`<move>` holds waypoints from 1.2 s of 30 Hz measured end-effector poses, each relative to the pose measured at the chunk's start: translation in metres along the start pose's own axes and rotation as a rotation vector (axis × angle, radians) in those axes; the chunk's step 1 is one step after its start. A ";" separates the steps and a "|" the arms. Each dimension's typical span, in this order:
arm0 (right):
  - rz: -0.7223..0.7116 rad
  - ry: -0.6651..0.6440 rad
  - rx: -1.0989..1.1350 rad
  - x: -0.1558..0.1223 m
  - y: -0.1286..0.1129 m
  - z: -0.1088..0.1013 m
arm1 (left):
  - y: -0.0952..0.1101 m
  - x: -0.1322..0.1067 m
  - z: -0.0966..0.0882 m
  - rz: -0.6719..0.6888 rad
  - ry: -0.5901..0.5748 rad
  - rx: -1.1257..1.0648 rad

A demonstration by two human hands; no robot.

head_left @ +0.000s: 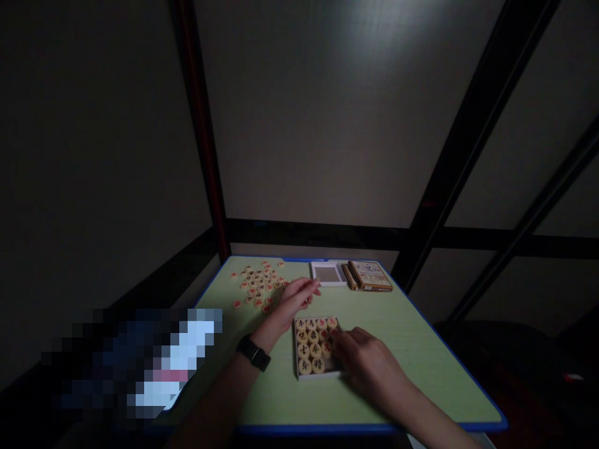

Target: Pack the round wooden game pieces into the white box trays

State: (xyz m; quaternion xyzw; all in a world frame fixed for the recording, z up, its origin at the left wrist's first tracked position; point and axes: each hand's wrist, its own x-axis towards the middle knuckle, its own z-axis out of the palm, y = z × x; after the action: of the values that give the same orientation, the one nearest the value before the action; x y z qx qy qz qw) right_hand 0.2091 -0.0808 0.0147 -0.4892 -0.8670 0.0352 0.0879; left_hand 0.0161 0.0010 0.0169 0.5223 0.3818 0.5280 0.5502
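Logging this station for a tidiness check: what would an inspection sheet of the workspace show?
Surface: green table, blue edge, dimly lit.
Things in hand: shallow box holding rows of round game pieces; loose pieces scattered at far left corner.
Clutter: white tray and brown box at far edge.
Hands: left hand beside loose pieces, watch on wrist; right hand at the shallow box's right side.
Cables: nothing seen.
Surroundings: dark frame bars, pale walls.

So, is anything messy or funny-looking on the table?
Only the loose round pieces: they lie scattered in a jumble at the far left corner of the table, while those in the shallow box sit in neat rows. The left hand is beside the jumble, the right hand at the box. Nothing looks broken.
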 end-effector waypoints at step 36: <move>-0.029 0.299 0.308 0.077 0.067 -0.008 | 0.037 0.011 -0.072 0.207 0.070 0.761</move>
State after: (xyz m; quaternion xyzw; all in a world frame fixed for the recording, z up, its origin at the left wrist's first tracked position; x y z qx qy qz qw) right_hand 0.2277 0.0197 0.0216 -0.4572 -0.8357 0.0931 0.2895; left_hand -0.0586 0.0200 0.0432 0.7061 0.5141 0.4190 0.2480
